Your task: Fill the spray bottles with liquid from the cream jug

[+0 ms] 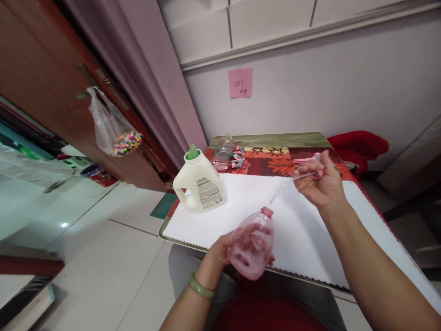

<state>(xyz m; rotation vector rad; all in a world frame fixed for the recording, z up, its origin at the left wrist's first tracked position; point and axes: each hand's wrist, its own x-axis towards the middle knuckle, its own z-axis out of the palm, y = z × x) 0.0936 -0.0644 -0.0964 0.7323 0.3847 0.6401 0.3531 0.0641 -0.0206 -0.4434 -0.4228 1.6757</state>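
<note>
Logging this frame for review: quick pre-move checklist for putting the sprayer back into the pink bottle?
1. Left hand grips pink bottle: ok.
2. Bottle neck open, uncapped: ok.
3. Right hand holds spray head: ok.
4. Dip tube tip lined up with neck: not ok, tip is above and beside it.
5. Liquid level in bottle: cannot tell.
6. Detergent jug clear of the hands: ok.
</note>
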